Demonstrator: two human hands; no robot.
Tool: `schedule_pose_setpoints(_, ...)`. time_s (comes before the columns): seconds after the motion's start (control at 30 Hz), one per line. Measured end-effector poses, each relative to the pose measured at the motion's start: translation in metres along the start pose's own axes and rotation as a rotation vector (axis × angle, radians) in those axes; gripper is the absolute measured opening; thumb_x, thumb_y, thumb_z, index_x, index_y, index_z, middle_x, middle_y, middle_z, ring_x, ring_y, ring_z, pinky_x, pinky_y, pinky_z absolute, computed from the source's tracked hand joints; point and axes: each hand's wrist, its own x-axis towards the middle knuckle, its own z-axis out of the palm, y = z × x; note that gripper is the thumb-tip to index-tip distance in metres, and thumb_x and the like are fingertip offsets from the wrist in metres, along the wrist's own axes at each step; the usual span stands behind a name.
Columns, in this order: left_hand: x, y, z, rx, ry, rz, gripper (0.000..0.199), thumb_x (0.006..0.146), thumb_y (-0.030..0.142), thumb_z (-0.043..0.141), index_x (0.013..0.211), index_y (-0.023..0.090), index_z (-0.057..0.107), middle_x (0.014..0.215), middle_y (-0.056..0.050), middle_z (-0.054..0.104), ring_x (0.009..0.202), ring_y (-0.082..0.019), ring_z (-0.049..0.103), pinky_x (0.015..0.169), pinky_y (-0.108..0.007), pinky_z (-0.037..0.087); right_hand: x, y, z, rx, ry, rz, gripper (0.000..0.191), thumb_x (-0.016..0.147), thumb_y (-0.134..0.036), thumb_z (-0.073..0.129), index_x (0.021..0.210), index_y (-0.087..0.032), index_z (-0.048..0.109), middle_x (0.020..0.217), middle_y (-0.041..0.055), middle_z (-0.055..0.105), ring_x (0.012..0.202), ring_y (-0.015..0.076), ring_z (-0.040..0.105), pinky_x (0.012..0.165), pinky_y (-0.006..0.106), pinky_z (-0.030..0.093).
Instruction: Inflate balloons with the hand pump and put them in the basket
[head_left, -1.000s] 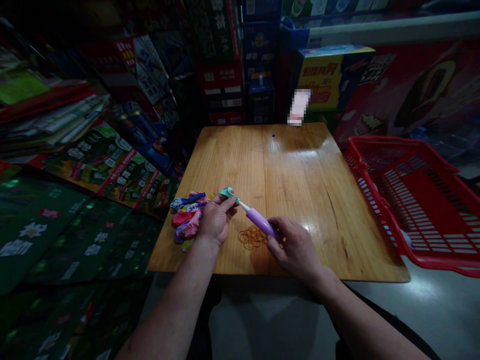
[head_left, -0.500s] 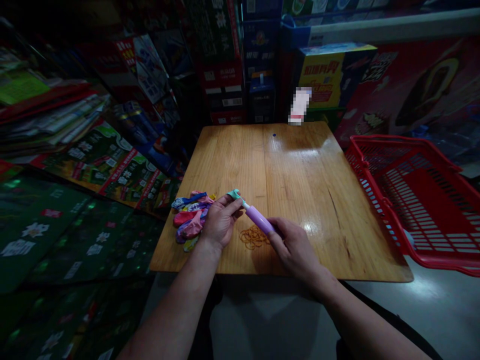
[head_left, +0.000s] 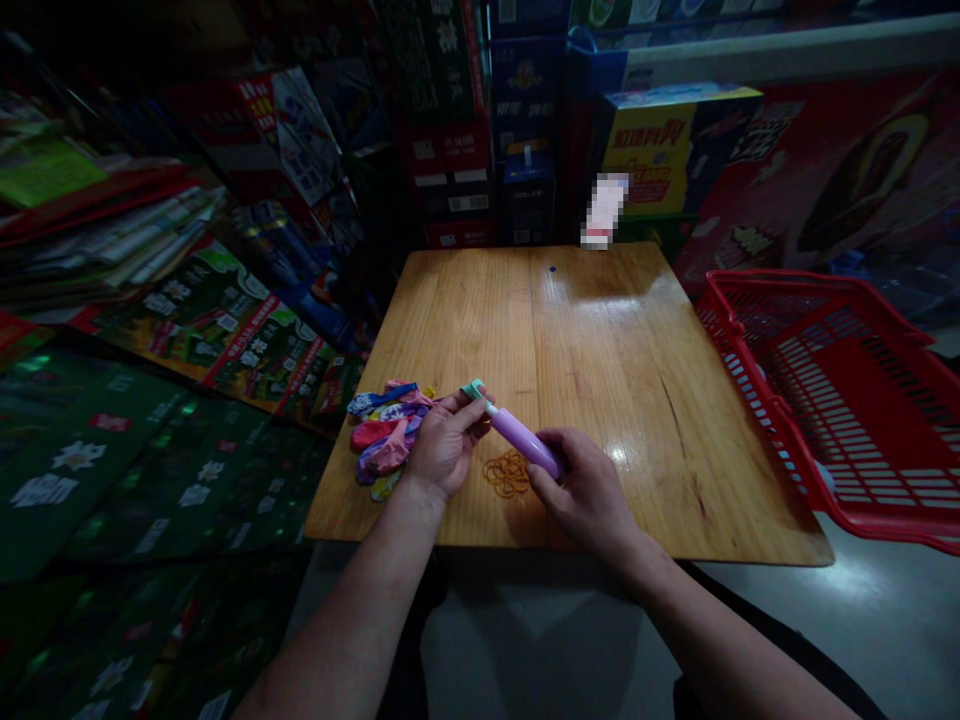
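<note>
In our left hand we pinch a small green balloon between thumb and fingers, just above the near left part of the tabletop. Our right hand is wrapped around the back end of a purple pump, whose white tip points up and left to the balloon's edge; how far it goes in, we cannot tell.

We judge the balloon to be very light, limp and stretchy, easy to crease and apt to slip off the smooth tip, so its neck is the place to pinch, close around the tip. The pump looks stiff, light and rather slick; its thick barrel suits a full grip.

Below the pump, near our right hand, lies a loose tangle of rubber bands, where a lowered finger could snag. Beside our left wrist is a heap of limp balloons, leaving that side little elbow room. A tiny blue dot marks the far part. Past the right edge stands a red basket, and green boxes crowd the left, both clear of our hands.
</note>
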Motion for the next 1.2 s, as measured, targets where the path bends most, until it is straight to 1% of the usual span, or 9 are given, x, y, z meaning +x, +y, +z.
schedule_pose_setpoints(0.07, 0.0, -0.001, 0.001, -0.016, -0.013, -0.012, 0.024, 0.073, 0.019, 0.085, 0.095, 0.018, 0.073, 0.094, -0.001, 0.072, 0.085, -0.011, 0.066, 0.082, -0.025, 0.05, 0.0, 0.0, -0.001, 0.04, -0.027, 0.04, 0.018, 0.091, -0.028, 0.06, 0.104, -0.019, 0.067, 0.085, 0.0058, 0.068, 0.073, 0.0183, 0.062, 0.066, 0.032, 0.048)
schedule_pose_setpoints(0.2, 0.0, -0.002, 0.001, -0.037, -0.022, -0.025, 0.022, 0.075, 0.019, 0.083, 0.094, 0.018, 0.073, 0.095, -0.002, 0.072, 0.087, -0.011, 0.066, 0.081, -0.024, 0.05, 0.0, 0.002, 0.0, 0.129, -0.059, 0.108, 0.022, 0.098, -0.034, 0.053, 0.106, -0.02, 0.069, 0.077, 0.0038, 0.068, 0.067, 0.0172, 0.062, 0.062, 0.031, 0.047)
schedule_pose_setpoints(0.33, 0.0, -0.002, 0.002, -0.058, -0.034, -0.031, 0.024, 0.075, 0.018, 0.084, 0.097, 0.018, 0.074, 0.098, -0.002, 0.072, 0.09, -0.011, 0.066, 0.082, -0.024, 0.05, 0.0, 0.003, 0.002, 0.092, 0.002, 0.078, 0.02, 0.094, -0.031, 0.059, 0.108, -0.019, 0.067, 0.087, 0.0062, 0.07, 0.075, 0.019, 0.064, 0.068, 0.033, 0.049)
schedule_pose_setpoints(0.47, -0.001, -0.002, 0.003, -0.036, -0.042, -0.025, 0.022, 0.076, 0.018, 0.082, 0.097, 0.018, 0.074, 0.1, -0.003, 0.073, 0.093, -0.013, 0.065, 0.083, -0.024, 0.049, 0.0, 0.004, 0.001, 0.047, 0.046, 0.035, 0.025, 0.086, -0.027, 0.067, 0.11, -0.019, 0.065, 0.096, 0.0079, 0.07, 0.082, 0.021, 0.064, 0.072, 0.035, 0.051)
schedule_pose_setpoints(0.67, -0.002, -0.009, 0.004, -0.015, -0.058, -0.051, 0.024, 0.076, 0.021, 0.083, 0.098, 0.019, 0.075, 0.102, -0.002, 0.073, 0.095, -0.012, 0.065, 0.085, -0.025, 0.048, 0.0, 0.005, -0.002, 0.139, -0.027, 0.111, 0.022, 0.096, -0.034, 0.057, 0.109, -0.02, 0.068, 0.083, 0.0053, 0.071, 0.073, 0.0188, 0.064, 0.066, 0.032, 0.05)
schedule_pose_setpoints(0.83, -0.005, -0.01, 0.003, -0.07, -0.064, -0.121, 0.024, 0.076, 0.021, 0.084, 0.098, 0.023, 0.074, 0.108, -0.002, 0.073, 0.1, -0.014, 0.065, 0.088, -0.028, 0.049, 0.001, 0.005, -0.005, 0.173, -0.052, 0.121, 0.025, 0.097, -0.035, 0.056, 0.113, -0.02, 0.068, 0.087, 0.006, 0.071, 0.074, 0.019, 0.065, 0.066, 0.032, 0.05)
schedule_pose_setpoints(0.93, -0.007, -0.006, 0.002, -0.102, -0.111, -0.203, 0.022, 0.078, 0.022, 0.083, 0.098, 0.024, 0.074, 0.115, -0.004, 0.072, 0.104, -0.017, 0.066, 0.088, -0.032, 0.05, 0.003, 0.006, -0.008, 0.146, -0.039, 0.083, 0.023, 0.094, -0.03, 0.06, 0.113, -0.02, 0.067, 0.092, 0.0061, 0.071, 0.078, 0.0194, 0.064, 0.069, 0.033, 0.05)
schedule_pose_setpoints(1.03, -0.01, 0.0, 0.0, -0.056, -0.185, -0.249, 0.021, 0.079, 0.022, 0.081, 0.099, 0.023, 0.075, 0.118, -0.006, 0.071, 0.103, -0.02, 0.066, 0.084, -0.035, 0.053, 0.003, 0.008, -0.011, 0.126, -0.011, 0.055, 0.022, 0.091, -0.027, 0.062, 0.112, -0.021, 0.067, 0.096, 0.0064, 0.07, 0.081, 0.0199, 0.063, 0.072, 0.034, 0.05)
schedule_pose_setpoints(1.2, -0.012, 0.004, -0.001, 0.011, -0.221, -0.271, 0.023, 0.08, 0.023, 0.081, 0.103, 0.021, 0.075, 0.111, -0.007, 0.071, 0.1, -0.022, 0.067, 0.077, -0.033, 0.055, 0.003, 0.016, -0.01, 0.098, 0.002, 0.035, 0.025, 0.087, -0.022, 0.066, 0.112, -0.022, 0.066, 0.099, 0.0066, 0.069, 0.084, 0.0204, 0.063, 0.072, 0.034, 0.05)
